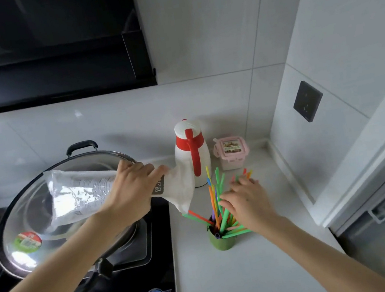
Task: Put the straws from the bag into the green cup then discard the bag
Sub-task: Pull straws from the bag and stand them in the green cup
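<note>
A small green cup (221, 241) stands on the white counter, right of the stove. Several coloured straws (217, 199) stick out of it at different angles, some leaning flat across its rim. My left hand (133, 192) grips a crinkled clear and white bag (81, 195), held sideways above the wok lid with its open end drooping toward the cup. My right hand (245, 200) is over the straws with fingers spread, touching them just right of the cup. A few straw tips show beyond its fingers.
A large wok with a steel lid (48, 222) sits on the black stove (138, 291) at left. A white and red thermos jug (192, 153) and a pink lidded box (232, 152) stand behind the cup. A wall corner rises at right.
</note>
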The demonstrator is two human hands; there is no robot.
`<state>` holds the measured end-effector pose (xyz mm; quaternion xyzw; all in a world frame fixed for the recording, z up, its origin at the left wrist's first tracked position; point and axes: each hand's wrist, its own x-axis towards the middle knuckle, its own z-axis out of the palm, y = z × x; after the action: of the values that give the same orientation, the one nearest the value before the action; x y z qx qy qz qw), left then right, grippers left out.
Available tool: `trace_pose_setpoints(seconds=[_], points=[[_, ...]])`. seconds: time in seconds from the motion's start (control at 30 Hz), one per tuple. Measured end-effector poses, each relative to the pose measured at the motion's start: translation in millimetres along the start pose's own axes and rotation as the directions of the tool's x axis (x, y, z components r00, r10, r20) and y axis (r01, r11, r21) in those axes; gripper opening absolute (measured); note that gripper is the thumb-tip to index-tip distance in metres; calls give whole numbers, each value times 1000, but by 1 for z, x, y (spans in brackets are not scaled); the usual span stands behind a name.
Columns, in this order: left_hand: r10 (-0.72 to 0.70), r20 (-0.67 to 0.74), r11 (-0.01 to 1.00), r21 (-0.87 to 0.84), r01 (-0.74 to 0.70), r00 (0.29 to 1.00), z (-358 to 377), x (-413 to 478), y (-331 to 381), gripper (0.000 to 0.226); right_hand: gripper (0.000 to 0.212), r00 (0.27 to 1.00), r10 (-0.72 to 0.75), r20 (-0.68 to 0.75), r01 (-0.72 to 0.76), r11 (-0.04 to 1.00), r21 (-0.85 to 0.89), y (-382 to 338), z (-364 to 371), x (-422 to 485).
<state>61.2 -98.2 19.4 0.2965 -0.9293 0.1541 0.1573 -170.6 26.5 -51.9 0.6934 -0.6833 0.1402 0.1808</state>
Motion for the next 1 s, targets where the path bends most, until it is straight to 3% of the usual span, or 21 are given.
trace_pose_setpoints(seconds=[0.07, 0.13, 0.17, 0.2, 0.23, 0.27, 0.3, 0.33, 0.47, 0.5, 0.63, 0.7, 0.8, 0.83, 0.87, 0.93, 1.0], points=[[22, -21, 999, -25, -22, 1000, -1, 2, -1, 75, 27, 980, 118, -162, -105, 990, 90, -5, -12, 3], [44, -52, 997, -57, -47, 998, -3, 7, 1, 77, 26, 907, 341, -245, -215, 878, 428, -14, -33, 10], [58, -72, 995, -73, -63, 996, -5, 10, 3, 78, 22, 885, 443, -144, -265, 733, 627, -19, -44, 15], [70, -90, 993, -91, -79, 993, -7, 13, 6, 78, 18, 873, 487, 39, -326, 522, 788, -23, -53, 20], [80, -107, 989, -113, -92, 991, -9, 17, 9, 78, 15, 861, 454, 230, -389, 295, 873, -26, -58, 26], [86, -117, 985, -139, -102, 989, -11, 20, 11, 76, 15, 846, 399, 354, -435, 132, 891, -27, -61, 29], [91, -125, 981, -161, -111, 988, -13, 22, 14, 73, 16, 842, 353, 409, -458, 66, 886, -26, -62, 32], [95, -132, 977, -177, -117, 987, -15, 24, 17, 69, 16, 849, 324, 417, -461, 71, 885, -25, -63, 33], [96, -138, 977, -177, -120, 986, -17, 26, 23, 67, 12, 872, 367, 325, -405, 166, 899, -20, -61, 34], [88, -144, 980, -164, -112, 986, -17, 25, 24, 69, 12, 857, 394, 331, -411, 137, 901, -19, -62, 34], [43, -194, 991, -118, -67, 980, -9, 15, 25, 89, 13, 777, 379, 503, -470, -182, 864, -12, -69, 40], [13, -189, 993, -110, -35, 982, -4, 10, 27, 93, 15, 780, 320, 538, -493, -216, 843, -9, -71, 40], [-7, -170, 997, -76, -6, 986, -5, 13, 26, 96, 23, 765, 308, 566, -545, -161, 823, -5, -70, 39], [19, -156, 999, -33, -25, 988, -10, 17, 24, 97, 22, 745, 304, 593, -565, -186, 804, -3, -67, 38], [63, -137, 998, 30, -59, 989, -16, 23, 21, 97, 22, 715, 286, 638, -578, -273, 769, -2, -61, 38], [185, -80, 968, 187, -167, 979, -30, 36, 16, 100, 28, 633, 193, 750, -559, -556, 615, 0, -48, 37], [310, 13, 897, 329, -296, 951, -45, 51, 13, 106, 34, 609, 51, 792, -477, -775, 416, 0, -38, 36]])
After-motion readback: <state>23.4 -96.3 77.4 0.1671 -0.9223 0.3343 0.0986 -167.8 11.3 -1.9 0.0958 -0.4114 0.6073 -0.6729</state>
